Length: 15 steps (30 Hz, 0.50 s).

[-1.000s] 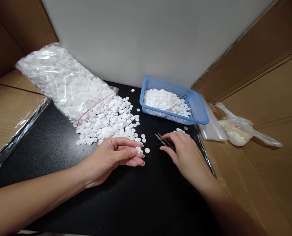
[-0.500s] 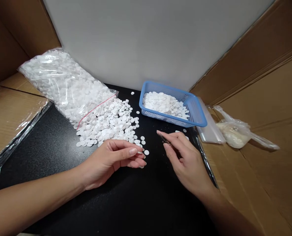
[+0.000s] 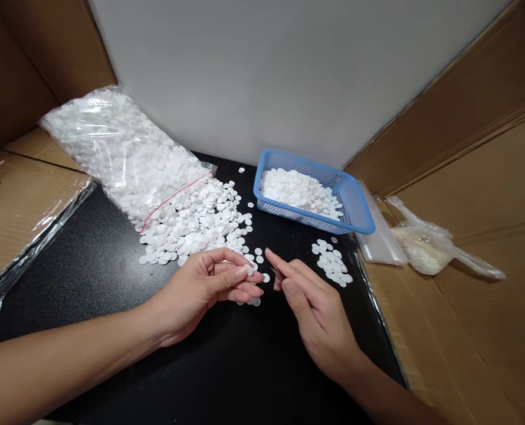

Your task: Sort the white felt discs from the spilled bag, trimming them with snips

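My left hand (image 3: 209, 283) rests on the black table (image 3: 112, 307) with thumb and fingers pinched on a small white disc (image 3: 249, 270). My right hand (image 3: 311, 301) is just right of it, fingers closed on thin dark tweezers (image 3: 275, 271) whose tip points toward the left fingertips. A heap of loose white discs (image 3: 196, 227) spills from a clear zip bag (image 3: 121, 153) behind the left hand. A small cluster of discs (image 3: 331, 262) lies right of the right hand. A blue basket (image 3: 360, 212) with discs stands behind.
Cardboard walls rise on the left (image 3: 19, 195) and right (image 3: 466, 265). A grey board (image 3: 266, 71) stands at the back. Clear empty bags (image 3: 380, 239) and a plastic bag with pale contents (image 3: 422, 248) lie on the cardboard at right.
My right hand picked the tweezers up from the table and carried them left toward my left hand, uncovering the small cluster of discs. The left hand kept its pinch.
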Each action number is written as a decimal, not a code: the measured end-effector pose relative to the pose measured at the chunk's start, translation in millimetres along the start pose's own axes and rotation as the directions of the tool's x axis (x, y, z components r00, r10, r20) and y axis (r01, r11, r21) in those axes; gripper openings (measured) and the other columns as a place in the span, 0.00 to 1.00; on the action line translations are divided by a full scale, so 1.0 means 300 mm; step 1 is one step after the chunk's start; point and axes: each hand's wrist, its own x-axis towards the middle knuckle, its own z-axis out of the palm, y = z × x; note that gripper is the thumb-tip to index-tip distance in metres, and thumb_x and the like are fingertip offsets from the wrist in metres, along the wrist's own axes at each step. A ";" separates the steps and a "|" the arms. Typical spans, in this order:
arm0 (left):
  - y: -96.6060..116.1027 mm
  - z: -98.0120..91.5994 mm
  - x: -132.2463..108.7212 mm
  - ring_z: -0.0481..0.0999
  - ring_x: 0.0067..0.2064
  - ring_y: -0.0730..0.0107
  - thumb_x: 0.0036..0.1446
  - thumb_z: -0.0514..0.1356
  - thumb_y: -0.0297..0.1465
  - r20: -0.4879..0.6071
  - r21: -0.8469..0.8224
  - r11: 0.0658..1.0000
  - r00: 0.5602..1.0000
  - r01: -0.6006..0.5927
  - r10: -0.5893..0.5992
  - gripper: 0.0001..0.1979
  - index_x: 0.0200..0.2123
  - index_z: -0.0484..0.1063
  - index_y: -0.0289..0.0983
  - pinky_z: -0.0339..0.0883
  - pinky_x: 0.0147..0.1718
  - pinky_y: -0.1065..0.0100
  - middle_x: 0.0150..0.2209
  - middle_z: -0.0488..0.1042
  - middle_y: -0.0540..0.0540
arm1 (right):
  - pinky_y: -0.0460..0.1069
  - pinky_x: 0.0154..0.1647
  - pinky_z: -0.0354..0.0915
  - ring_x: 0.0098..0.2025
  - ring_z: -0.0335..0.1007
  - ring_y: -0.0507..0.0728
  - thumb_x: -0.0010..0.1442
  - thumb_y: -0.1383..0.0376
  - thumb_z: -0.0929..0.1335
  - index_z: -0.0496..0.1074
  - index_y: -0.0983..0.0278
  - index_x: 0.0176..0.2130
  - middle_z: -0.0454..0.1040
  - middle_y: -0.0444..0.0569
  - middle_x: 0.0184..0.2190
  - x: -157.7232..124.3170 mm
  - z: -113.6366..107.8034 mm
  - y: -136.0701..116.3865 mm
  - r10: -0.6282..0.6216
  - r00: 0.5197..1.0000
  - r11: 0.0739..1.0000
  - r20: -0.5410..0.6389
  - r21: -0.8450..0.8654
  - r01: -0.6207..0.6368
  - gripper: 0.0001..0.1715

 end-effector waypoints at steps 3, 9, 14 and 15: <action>-0.001 0.004 -0.005 0.83 0.36 0.70 0.52 0.73 0.32 0.019 -0.007 1.000 1.000 0.025 -0.025 0.13 0.35 0.75 0.33 0.76 0.38 0.73 0.37 0.83 0.41 | 0.48 0.33 0.69 0.33 0.71 0.54 0.70 0.62 0.62 0.70 0.62 0.61 0.73 0.48 0.35 -0.004 0.002 -0.001 -0.023 1.000 0.999 -0.018 -0.026 0.023 0.22; -0.022 0.008 -0.012 0.84 0.37 0.69 0.51 0.73 0.33 0.054 0.124 0.991 0.997 0.052 -0.059 0.15 0.39 0.74 0.33 0.76 0.40 0.72 0.32 0.83 0.43 | 0.45 0.23 0.63 0.26 0.66 0.51 0.62 0.63 0.70 0.77 0.61 0.41 0.70 0.43 0.27 0.003 0.012 -0.027 0.046 0.996 0.995 -0.080 0.090 -0.039 0.06; -0.034 0.016 -0.011 0.83 0.34 0.72 0.51 0.73 0.33 0.101 0.211 0.977 0.993 0.032 -0.055 0.13 0.32 0.73 0.32 0.74 0.37 0.74 0.29 0.83 0.45 | 0.45 0.24 0.62 0.26 0.67 0.51 0.61 0.65 0.70 0.76 0.61 0.32 0.75 0.44 0.27 0.010 0.010 -0.034 0.105 0.994 0.986 -0.018 0.134 -0.102 0.05; -0.035 0.018 -0.011 0.82 0.33 0.73 0.51 0.72 0.33 0.109 0.225 0.974 0.993 0.025 -0.051 0.13 0.32 0.73 0.32 0.73 0.37 0.75 0.29 0.83 0.45 | 0.46 0.25 0.63 0.26 0.68 0.52 0.62 0.65 0.70 0.75 0.61 0.31 0.75 0.44 0.27 0.010 0.010 -0.033 0.113 0.994 0.986 -0.003 0.126 -0.112 0.07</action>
